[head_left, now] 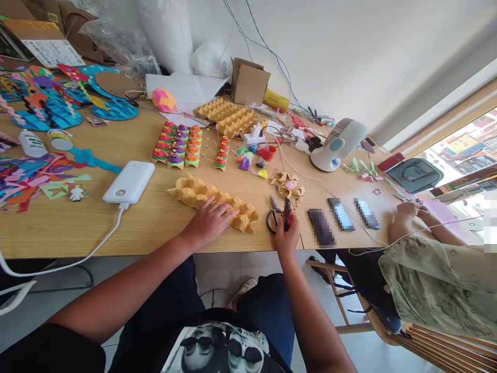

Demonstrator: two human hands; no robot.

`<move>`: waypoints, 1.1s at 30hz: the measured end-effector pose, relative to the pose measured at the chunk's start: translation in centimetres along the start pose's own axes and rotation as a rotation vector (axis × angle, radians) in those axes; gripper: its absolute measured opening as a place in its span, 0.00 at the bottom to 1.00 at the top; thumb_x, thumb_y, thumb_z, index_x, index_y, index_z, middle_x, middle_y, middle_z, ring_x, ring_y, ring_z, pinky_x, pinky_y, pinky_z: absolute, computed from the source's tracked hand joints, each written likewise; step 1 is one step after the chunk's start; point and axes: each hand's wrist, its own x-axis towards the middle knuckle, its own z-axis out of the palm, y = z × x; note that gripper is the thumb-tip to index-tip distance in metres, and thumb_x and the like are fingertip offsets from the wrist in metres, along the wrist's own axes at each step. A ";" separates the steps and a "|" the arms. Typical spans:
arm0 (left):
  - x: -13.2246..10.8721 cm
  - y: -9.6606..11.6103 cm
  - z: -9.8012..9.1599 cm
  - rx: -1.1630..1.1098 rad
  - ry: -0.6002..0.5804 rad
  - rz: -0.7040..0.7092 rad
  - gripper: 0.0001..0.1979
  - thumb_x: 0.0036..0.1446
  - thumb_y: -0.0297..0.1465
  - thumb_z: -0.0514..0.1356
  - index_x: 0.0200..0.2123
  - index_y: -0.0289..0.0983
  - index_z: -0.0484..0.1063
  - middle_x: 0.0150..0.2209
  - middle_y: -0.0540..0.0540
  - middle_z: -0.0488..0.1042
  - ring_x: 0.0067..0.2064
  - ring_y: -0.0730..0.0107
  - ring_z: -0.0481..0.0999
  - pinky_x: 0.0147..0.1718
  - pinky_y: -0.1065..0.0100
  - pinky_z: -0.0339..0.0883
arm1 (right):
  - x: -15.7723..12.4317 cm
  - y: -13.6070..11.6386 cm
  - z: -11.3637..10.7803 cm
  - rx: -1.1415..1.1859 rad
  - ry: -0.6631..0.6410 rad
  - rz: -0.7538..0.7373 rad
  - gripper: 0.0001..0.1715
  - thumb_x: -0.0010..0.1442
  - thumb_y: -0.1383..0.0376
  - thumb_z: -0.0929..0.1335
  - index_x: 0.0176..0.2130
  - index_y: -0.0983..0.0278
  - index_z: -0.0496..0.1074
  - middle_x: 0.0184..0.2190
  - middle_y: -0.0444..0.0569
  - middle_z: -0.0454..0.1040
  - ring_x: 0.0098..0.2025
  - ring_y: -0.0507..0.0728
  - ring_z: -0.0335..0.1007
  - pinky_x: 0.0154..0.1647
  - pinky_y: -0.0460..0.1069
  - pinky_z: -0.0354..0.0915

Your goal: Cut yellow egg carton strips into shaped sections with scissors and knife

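Observation:
A yellow-brown egg carton strip [243, 212] lies lengthwise on the table near its front edge. My left hand [207, 217] rests on top of it, fingers stretched over the cups. To the right, my right hand [286, 235] is closed around a small black-and-red tool [288, 213] held upright; its exact kind is unclear. Scissors with black handles [271, 221] lie just left of that hand, blades pointing away. Beyond them is a pile of torn carton pieces [289, 185]. Farther back stand painted egg carton strips [193, 147] in red, purple, orange and green.
A white power bank [130, 182] with a cable sits at left, near colored paper scraps [23, 181]. Three phones [321, 227] lie at right, before a white fan [338, 142]. Uncut egg trays [225, 115] are behind. Another person's hands [409, 210] work at far right.

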 end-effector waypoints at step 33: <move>-0.2 -0.1 -3.2 -1.498 0.590 -0.877 0.05 0.61 0.25 0.65 0.40 0.36 0.80 0.50 0.42 0.82 0.55 0.62 0.80 0.59 0.64 0.75 | -0.2 1.1 0.4 0.062 -0.010 -0.078 0.35 0.72 0.54 0.59 0.72 0.64 0.57 0.61 0.64 0.73 0.66 0.66 0.70 0.64 0.67 0.68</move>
